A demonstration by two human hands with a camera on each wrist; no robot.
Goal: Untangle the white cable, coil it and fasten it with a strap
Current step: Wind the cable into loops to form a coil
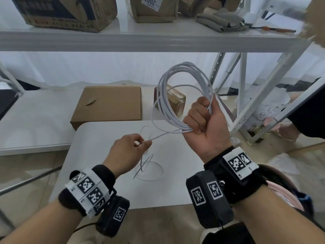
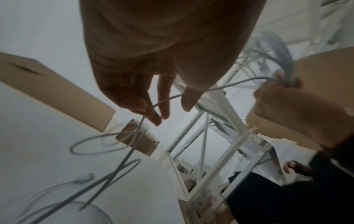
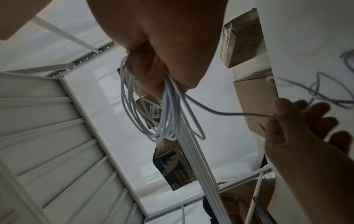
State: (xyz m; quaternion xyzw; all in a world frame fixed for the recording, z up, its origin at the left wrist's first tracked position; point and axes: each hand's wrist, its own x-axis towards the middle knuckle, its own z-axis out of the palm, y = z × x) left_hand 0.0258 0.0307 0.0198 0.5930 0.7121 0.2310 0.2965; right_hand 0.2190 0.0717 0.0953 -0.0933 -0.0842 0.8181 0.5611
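My right hand (image 1: 202, 117) is raised above the white table (image 1: 105, 191) and grips a coil of several loops of the white cable (image 1: 163, 95); the same coil (image 3: 132, 109) hangs from its fist in the right wrist view. One strand runs from that fist down and left to my left hand (image 1: 130, 152), which pinches the strand (image 2: 164, 100) between thumb and fingers. Below the left hand the loose rest of the cable (image 1: 149, 173) lies in loops on the table, ending in a plug (image 2: 84, 178). No strap shows.
A flat cardboard box (image 1: 109, 104) and a small taped box (image 1: 175, 101) lie on the low shelf behind the table. A white metal rack (image 1: 246, 95) stands to the right, with boxes and grey cloth (image 1: 221, 20) on its upper shelf.
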